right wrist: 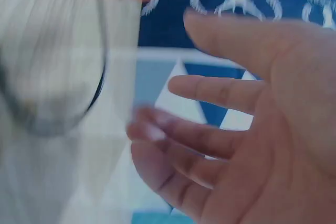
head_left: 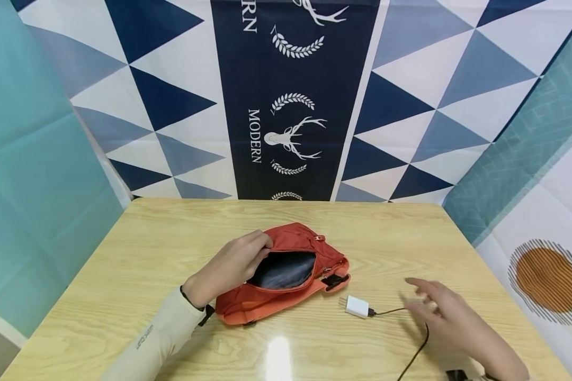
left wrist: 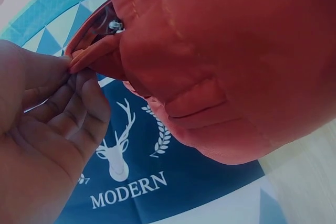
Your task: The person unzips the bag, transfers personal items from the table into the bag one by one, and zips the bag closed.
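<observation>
A red-orange bag [head_left: 300, 236] lies on the table with its zipped mouth gaping, showing a dark lining [head_left: 286, 271]. My left hand [head_left: 235, 264] pinches the edge of that opening between thumb and fingers; the left wrist view shows the red fabric [left wrist: 220, 66] caught there. To the right of the bag lies a white charger plug [head_left: 357, 306] with a black cable [head_left: 417, 349] attached. My right hand [head_left: 450, 323] hovers near the cable, fingers loosely spread. In the right wrist view the palm [right wrist: 247, 145] is bare, and the cable [right wrist: 100, 90] runs apart from the fingers.
The wooden table [head_left: 171, 227] carries the bag and charger. A patterned cloth [head_left: 291, 106] hangs behind its far edge, and a teal cloth [head_left: 43, 174] hangs at the left. The black cable runs off the front of the head view.
</observation>
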`<state>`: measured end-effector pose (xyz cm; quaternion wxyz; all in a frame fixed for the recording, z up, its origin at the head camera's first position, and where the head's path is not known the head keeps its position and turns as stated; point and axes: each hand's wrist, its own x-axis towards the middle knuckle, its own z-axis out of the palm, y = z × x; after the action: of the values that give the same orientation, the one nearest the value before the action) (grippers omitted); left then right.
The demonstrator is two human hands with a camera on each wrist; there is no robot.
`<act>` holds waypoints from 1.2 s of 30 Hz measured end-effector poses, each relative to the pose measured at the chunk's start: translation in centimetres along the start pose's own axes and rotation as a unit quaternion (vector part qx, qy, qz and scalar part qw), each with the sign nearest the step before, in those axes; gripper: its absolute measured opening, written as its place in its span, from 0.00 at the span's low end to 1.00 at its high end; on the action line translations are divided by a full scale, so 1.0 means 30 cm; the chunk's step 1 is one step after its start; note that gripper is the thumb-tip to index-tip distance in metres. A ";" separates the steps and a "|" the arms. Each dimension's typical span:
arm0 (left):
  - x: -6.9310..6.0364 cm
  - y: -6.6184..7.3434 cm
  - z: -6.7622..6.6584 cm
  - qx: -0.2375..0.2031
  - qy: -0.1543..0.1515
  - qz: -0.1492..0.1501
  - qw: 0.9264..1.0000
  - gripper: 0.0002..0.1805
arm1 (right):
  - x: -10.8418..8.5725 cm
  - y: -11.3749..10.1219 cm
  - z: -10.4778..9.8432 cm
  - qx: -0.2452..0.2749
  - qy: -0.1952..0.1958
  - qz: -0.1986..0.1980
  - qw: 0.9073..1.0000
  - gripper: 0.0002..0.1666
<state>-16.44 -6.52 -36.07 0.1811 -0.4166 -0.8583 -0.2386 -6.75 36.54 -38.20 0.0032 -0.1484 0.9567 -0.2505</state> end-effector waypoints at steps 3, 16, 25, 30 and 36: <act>-0.008 0.005 0.002 -0.002 -0.004 -0.005 1.000 0.05 | -0.024 0.072 -0.020 0.061 -0.081 0.015 0.995 0.20; -0.012 0.010 -0.001 0.004 -0.016 -0.018 1.000 0.05 | -0.003 0.070 0.036 0.085 -0.170 -0.002 0.982 0.11; -0.005 0.009 0.002 0.015 -0.008 -0.002 1.000 0.05 | -0.001 0.058 0.034 0.138 -0.154 0.044 0.977 0.12; -0.005 0.010 0.009 0.017 -0.005 0.006 1.000 0.05 | 0.002 0.004 0.055 0.060 -0.049 0.021 0.997 0.32; -0.003 0.013 0.016 0.021 -0.008 0.004 1.000 0.05 | 0.006 -0.082 0.133 -0.001 -0.041 -0.029 0.999 0.63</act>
<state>-16.14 -6.10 -36.40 0.1842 -0.4184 -0.8625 -0.2168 -5.90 32.54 -40.50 0.0355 -0.1863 0.9512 -0.2434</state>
